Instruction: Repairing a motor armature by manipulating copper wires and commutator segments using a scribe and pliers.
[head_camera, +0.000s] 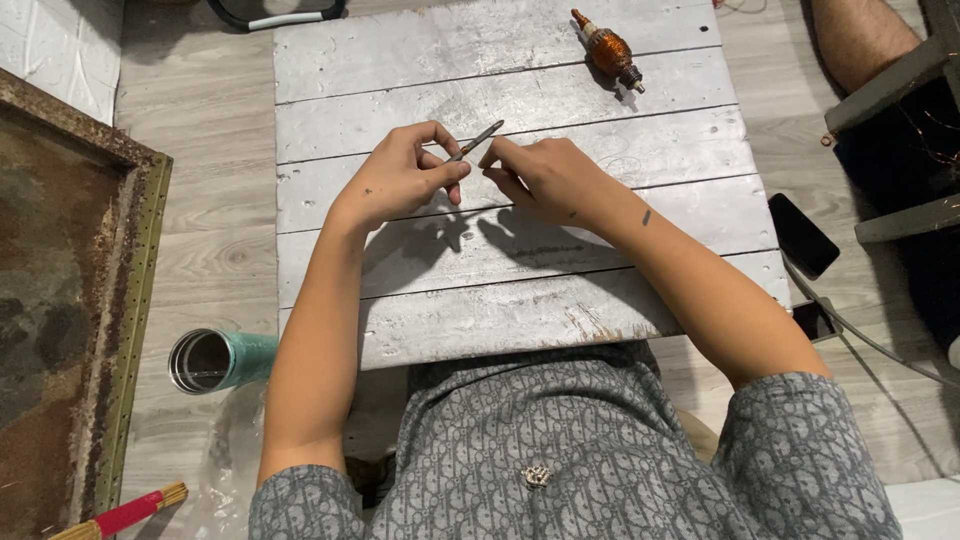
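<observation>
White wooden board table (600, 310) on a pale plank floor. Left hand (400, 180) and right hand (545, 175) close together over the middle of the table. Thin grey metal tool (478, 140) between them, tilted, pinched by left thumb and fingers, right fingertips touching it too. Copper wire coil part (607, 50) lying near the far edge, well apart from both hands. Teal cup (220, 360) on its side on the floor. Black phone (803, 235) just beside the table.
</observation>
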